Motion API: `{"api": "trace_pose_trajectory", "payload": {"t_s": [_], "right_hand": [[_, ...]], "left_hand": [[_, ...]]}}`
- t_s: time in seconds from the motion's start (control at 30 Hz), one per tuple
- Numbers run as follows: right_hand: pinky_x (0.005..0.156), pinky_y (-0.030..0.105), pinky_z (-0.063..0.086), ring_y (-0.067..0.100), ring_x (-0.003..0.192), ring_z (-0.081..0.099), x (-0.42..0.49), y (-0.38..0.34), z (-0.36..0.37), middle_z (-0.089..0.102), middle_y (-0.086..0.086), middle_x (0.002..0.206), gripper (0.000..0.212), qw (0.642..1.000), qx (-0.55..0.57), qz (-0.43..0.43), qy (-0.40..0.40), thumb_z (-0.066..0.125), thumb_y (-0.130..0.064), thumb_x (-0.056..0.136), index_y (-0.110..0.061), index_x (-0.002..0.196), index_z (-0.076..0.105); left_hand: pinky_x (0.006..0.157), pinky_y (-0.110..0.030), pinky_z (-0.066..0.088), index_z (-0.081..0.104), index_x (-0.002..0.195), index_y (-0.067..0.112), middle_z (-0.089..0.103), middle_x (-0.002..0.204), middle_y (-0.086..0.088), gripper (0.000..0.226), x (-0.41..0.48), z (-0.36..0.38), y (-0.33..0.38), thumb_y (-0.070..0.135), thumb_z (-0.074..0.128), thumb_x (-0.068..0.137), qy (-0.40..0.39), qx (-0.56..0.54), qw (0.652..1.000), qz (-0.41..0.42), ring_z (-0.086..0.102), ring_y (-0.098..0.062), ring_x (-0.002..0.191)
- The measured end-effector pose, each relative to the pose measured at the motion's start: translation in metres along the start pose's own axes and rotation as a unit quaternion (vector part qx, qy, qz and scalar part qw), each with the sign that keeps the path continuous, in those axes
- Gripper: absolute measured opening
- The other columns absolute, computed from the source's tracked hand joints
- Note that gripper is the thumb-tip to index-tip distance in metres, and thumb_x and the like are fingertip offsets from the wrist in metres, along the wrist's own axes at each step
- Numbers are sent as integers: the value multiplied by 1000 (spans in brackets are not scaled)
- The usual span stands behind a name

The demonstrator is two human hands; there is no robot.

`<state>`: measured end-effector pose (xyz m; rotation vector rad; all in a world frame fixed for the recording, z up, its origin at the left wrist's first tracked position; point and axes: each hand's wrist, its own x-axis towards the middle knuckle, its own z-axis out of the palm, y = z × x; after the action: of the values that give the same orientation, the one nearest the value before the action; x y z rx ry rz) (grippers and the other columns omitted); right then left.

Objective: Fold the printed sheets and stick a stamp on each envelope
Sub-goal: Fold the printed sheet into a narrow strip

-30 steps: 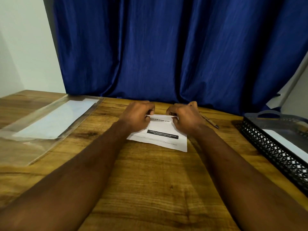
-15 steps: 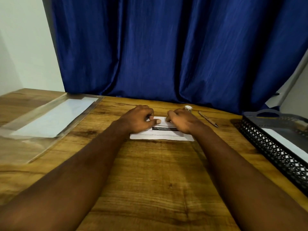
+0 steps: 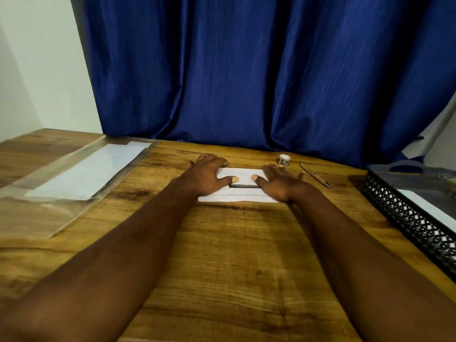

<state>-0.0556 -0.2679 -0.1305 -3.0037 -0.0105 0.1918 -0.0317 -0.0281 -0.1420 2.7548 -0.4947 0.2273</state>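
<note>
Sheet (image 3: 243, 174) folded | long axis left-right | hands (image 3: 206, 177) (image 3: 280, 183) flat on ends

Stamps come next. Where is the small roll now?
Head view: the small roll sits on the table right of centre, just beyond the right hand, left of the pen, near the blue curtain.

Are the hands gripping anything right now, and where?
Nothing is gripped. The left hand and right hand lie flat, pressing the folded sheet at its two ends.
</note>
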Motion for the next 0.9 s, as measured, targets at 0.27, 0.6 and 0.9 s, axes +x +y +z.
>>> {"api": "trace_pose_trajectory", "payload": {"t_s": [0.27,0.6,0.9], "right_hand": [[125,68,-2,26,163,-3,5,6,6,0,-4,177,86,999,11,4,43,16,-82,98,-33,168,10],[123,65,6,31,161,11,-8,-2,3,15,7,175,102,993,45,-36,102,41,-93,83,-35,165,22],[97,28,52,18,120,59,-4,5,6,61,-6,127,68,915,335,-67,214,82,-21,89,-33,148,48]], "left_hand": [[113,-58,27,45,146,37,43,149,-1,75,1,0,-5,80,54,86,34,9,999,9,32,-25,141],[96,-43,27,59,119,32,55,124,6,46,1,1,-3,69,56,92,50,17,998,45,42,-17,122],[110,-51,21,40,145,37,47,151,4,68,-6,-6,3,73,55,90,16,4,999,51,36,-20,140]]}}
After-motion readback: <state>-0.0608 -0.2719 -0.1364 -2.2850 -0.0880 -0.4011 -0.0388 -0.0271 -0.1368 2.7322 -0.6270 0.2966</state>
